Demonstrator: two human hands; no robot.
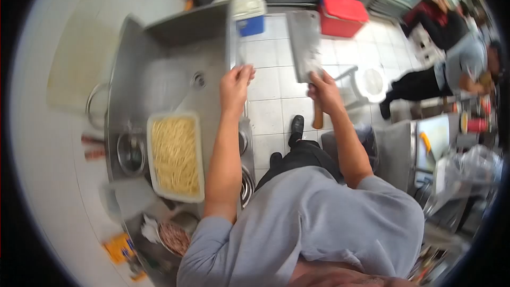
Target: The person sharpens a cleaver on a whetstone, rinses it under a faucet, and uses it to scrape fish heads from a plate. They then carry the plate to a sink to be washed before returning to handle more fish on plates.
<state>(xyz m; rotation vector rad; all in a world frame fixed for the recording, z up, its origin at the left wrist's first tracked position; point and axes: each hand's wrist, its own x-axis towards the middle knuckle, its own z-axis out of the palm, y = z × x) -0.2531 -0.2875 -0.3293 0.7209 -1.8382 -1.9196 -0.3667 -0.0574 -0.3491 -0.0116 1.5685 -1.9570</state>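
My right hand (325, 91) is wrapped round the wooden handle of a large cleaver (304, 42), whose wide blade points away from me over the tiled floor. Some pale residue shows on the blade near the handle. My left hand (237, 82) is raised by the edge of the steel sink (175, 64), its fingers curled together; whether they hold anything is too small to make out. Left of my left forearm, a white tub of pale cut strips (175, 154) rests at the near end of the sink.
A red cooler (342, 16) and a blue-and-white cooler (251, 25) stand ahead on the floor. A white bucket (371, 84) is at the right, near a co-worker (462, 66). A bowl of meat (174, 236) sits at the lower left.
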